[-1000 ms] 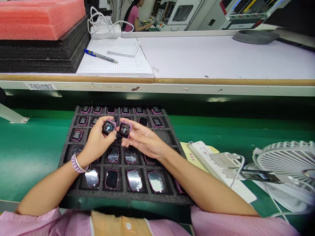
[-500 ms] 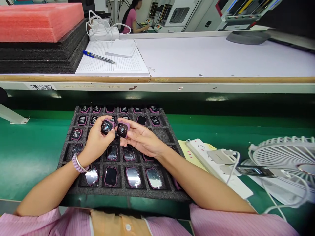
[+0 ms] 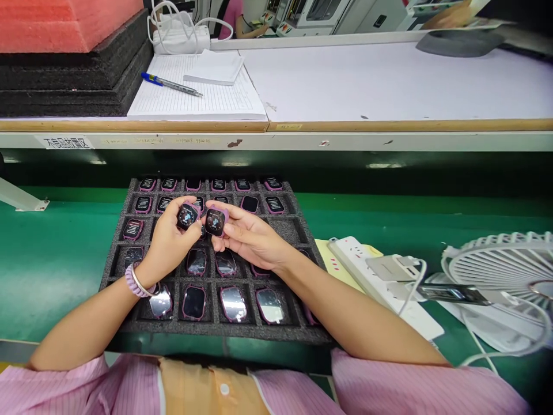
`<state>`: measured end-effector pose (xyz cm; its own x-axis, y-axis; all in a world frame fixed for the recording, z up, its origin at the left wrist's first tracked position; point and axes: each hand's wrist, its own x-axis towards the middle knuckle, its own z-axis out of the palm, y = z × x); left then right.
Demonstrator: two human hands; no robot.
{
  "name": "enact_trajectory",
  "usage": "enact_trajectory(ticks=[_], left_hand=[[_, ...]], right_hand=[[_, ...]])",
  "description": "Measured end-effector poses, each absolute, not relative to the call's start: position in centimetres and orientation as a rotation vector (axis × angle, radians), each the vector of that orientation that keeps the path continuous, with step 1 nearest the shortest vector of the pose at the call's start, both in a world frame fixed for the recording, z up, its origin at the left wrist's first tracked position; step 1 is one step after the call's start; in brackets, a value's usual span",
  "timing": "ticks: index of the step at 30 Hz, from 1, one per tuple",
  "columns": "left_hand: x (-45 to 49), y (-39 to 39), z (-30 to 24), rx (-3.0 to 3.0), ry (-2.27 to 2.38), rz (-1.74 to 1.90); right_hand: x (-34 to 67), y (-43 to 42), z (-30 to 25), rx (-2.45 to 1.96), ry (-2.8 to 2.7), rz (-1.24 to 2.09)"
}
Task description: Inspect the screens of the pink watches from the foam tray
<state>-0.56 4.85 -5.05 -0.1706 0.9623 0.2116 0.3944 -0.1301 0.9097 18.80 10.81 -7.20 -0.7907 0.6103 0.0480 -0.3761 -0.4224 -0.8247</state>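
My left hand (image 3: 169, 237) is closed around a purple-framed smartwatch body (image 3: 188, 216) with a lit watch face. Beside it, my right hand (image 3: 250, 236) grips a second smartwatch (image 3: 215, 222), whose screen also shows a dial. The two watches are side by side, screens turned up toward me, above a dark foam tray (image 3: 216, 331). Several more purple-framed watches lie in the tray's compartments; some screens show white text, others are dark or reflect light. My hands and forearms hide part of the middle rows.
A power strip (image 3: 360, 265) with a charger and cables lies right of the tray, near a white fan (image 3: 501, 265). On the raised shelf are a pen (image 3: 170, 85), a lined notebook (image 3: 151, 106) and stacked foam (image 3: 69, 83). Another person's hand (image 3: 451, 16) shows at top right.
The view has tilted slightly downward, so the shelf sits higher in the picture. Another person's hand has appeared at top right. Both my hands keep hold of their watches, almost unmoved.
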Motion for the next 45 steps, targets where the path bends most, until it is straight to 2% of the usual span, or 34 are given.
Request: enact_trajectory(ticks=[45], left_hand=[[-0.5, 4.73, -5.4, 1.519, 1.553, 1.327]], right_hand=[[19.25, 10.41, -6.79, -0.396, -1.24, 2.165]])
